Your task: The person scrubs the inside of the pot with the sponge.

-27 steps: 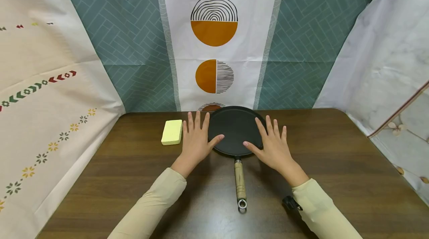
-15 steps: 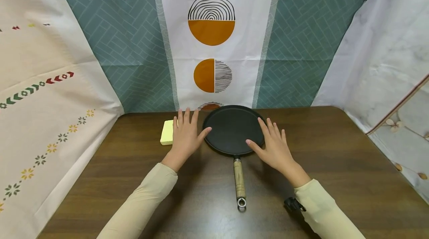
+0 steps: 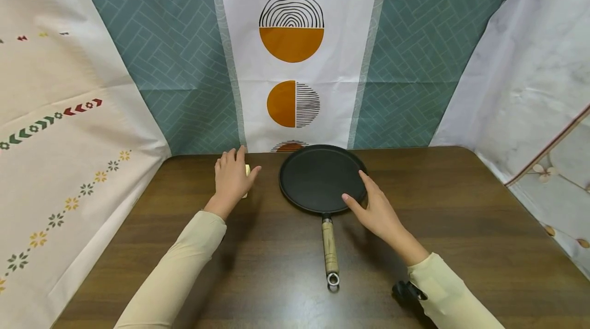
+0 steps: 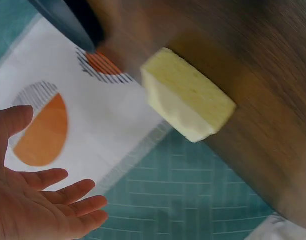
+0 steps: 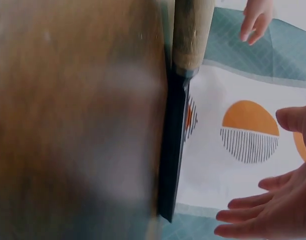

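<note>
My left hand (image 3: 231, 177) hovers over the pale yellow sponge (image 4: 185, 95), covering most of it in the head view. Its fingers are relaxed and spread, with the thumb apart and nothing held. In the left wrist view the sponge lies on the table, a gap away from the fingers. A round black flat pan (image 3: 320, 178) with a wooden handle (image 3: 330, 247) lies at the middle back of the table, handle toward me. My right hand (image 3: 379, 212) is over the pan's right rim, thumb and fingers parted, holding nothing. The right wrist view shows it above the pan's level.
The brown wooden table (image 3: 286, 288) ends at a patterned cloth backdrop (image 3: 295, 67) just behind the pan. Cloth hangs along the left (image 3: 69, 165) and right (image 3: 530, 114) sides too. A black strap piece (image 3: 407, 292) sits at my right sleeve.
My left hand has moved left, from beside the pan to over the sponge, its fingers bending a little. My right hand stays near the pan's right rim and has turned slightly sideways.
</note>
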The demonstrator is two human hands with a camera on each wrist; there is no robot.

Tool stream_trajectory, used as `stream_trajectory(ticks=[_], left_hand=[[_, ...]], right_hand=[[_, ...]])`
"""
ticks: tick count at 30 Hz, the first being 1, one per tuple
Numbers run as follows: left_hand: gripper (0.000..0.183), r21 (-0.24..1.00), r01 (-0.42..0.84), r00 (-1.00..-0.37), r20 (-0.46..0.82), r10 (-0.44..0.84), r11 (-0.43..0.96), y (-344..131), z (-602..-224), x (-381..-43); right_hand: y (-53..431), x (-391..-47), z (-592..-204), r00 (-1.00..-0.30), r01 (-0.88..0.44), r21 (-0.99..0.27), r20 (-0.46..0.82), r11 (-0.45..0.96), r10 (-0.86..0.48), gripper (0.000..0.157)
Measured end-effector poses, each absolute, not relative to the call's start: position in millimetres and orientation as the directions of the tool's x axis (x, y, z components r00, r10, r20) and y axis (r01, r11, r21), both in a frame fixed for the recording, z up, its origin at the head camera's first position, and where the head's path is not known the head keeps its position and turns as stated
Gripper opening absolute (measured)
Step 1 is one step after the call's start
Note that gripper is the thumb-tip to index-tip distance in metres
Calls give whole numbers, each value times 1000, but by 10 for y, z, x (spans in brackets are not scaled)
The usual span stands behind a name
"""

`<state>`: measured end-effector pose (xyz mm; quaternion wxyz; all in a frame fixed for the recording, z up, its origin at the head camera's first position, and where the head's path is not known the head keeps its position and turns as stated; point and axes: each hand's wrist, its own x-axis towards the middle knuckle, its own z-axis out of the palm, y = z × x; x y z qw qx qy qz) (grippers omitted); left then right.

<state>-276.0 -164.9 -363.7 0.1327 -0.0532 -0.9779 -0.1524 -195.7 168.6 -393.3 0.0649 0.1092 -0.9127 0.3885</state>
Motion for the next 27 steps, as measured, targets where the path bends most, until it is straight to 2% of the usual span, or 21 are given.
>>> stream_trajectory(ticks=[8,16,27], left_hand=[[77,307,56,-978,210,-10,950,-1808,-3705,-2913],[80,358,-3,-991,123,-51,934,-1881,-3817,-3009],[84,397,-57,-996,40,-79,916,-1909,-3942,-3110]], right_hand=[[1647,-1889,-3922,-994,-102,-764,57,637,-91,78],[1659,-1818,-3962,-986,77,-873,-139,482,-93,78],[1610,-1756,-4026,-963,185,-922,-240,339,-125,72]])
